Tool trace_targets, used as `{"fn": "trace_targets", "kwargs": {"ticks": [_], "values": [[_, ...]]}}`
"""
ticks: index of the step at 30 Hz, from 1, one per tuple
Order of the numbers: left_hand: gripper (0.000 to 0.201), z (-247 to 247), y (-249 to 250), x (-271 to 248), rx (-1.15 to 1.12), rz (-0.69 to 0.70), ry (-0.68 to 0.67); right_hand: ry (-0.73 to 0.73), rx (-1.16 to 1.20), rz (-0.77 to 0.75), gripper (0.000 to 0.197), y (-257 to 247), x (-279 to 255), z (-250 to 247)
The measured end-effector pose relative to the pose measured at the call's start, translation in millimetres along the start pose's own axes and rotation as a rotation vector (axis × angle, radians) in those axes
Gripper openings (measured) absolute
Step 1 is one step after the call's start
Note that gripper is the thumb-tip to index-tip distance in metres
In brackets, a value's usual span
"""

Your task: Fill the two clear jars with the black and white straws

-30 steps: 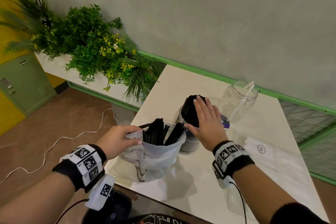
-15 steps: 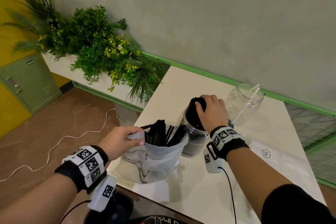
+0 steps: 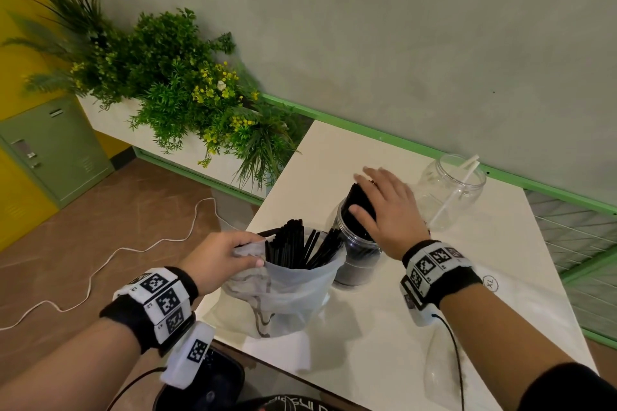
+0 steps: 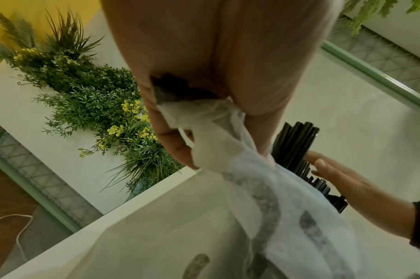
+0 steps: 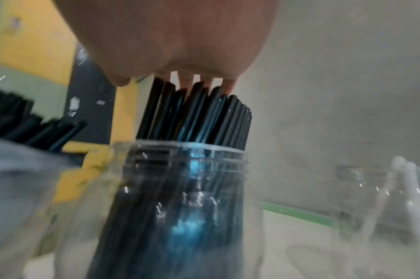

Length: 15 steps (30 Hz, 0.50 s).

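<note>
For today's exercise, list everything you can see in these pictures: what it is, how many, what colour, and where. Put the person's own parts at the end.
Table: one, white, against the grey wall.
Near jar: one, clear, mid-table, packed with black straws.
Black straws in jar: many, black, sticking up past the rim.
Far jar: one, clear, near the wall, right of the near jar.
White straws: two, white, leaning in the far jar.
Plastic bag: one, whitish translucent, at the table's front left.
Black straws in bag: many, black, poking out of the bag.
Plants: a cluster, green with yellow flowers, in a white planter on the left.
Cable: one, white, on the brown floor.
Left hand: grips the bag's rim.
Right hand: flat, fingers straight, on the straw tops in the near jar.
</note>
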<state>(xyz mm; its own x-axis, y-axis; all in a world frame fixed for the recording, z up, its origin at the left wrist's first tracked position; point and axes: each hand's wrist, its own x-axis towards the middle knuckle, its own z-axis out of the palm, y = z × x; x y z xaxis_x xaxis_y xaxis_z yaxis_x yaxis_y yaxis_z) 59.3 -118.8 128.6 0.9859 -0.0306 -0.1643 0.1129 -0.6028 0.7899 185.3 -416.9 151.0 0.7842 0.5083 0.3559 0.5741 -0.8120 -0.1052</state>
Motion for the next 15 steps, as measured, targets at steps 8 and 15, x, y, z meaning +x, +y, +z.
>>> {"fn": "trace_targets", "kwargs": {"ticks": [8,15], "values": [[0.03,2,0,1,0.021,-0.005,-0.01,-0.118,-0.22,-0.097,0.053,4,17,12],[0.026,6,6,-1,-0.002,0.014,-0.01,-0.201,-0.206,-0.021,0.035,-6,40,12]]}}
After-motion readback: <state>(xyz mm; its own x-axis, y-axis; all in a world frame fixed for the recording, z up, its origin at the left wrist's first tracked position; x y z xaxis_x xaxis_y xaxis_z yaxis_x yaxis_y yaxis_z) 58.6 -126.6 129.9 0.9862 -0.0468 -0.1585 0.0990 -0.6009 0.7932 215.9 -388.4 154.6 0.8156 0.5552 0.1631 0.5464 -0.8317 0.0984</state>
